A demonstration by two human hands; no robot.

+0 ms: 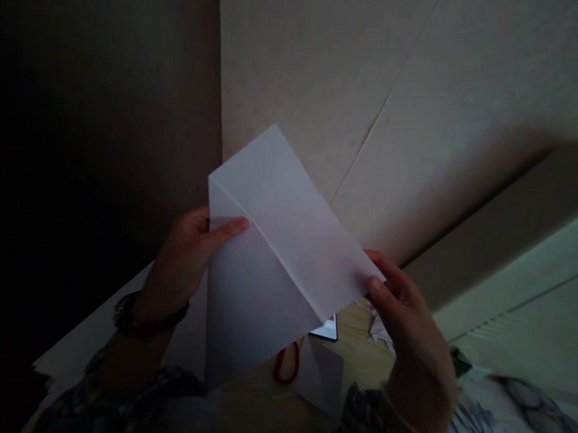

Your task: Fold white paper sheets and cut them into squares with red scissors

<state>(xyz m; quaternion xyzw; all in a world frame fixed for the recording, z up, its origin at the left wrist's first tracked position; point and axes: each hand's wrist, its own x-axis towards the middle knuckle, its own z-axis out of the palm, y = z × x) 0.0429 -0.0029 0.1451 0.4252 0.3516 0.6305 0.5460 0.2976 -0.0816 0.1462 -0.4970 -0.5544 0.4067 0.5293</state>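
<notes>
Your left hand (188, 249) pinches a large, creased sheet of plain white paper (294, 207) at its 9 o'clock edge, thumb flat on the near face and fingers behind, while your right hand (404, 307) pinches its corner between 3 and 4 o'clock; you cannot tell exactly how the hidden fingertips sit. Taking the sheet's middle as the dial's centre, with 12 at the top of your view, the sheet is held up, tilted, directly between your hands. Its straight crease (285, 266) slants from between 10 and 11 o'clock down to near 5, and the long rectangular panel above it has its long axis the same way. Your left hand is nearer that crease, thumb tip right beside it; your right hand grips the panel's outer corner, apart from it. Around 6 o'clock, a red looped handle (297, 362) shows above the pale wooden tabletop (352, 336), with a folded white paper piece (327, 371) just beside it at 5 and a lit flat screen (329, 329) near that. More white paper (92, 341) lies at 8.
</notes>
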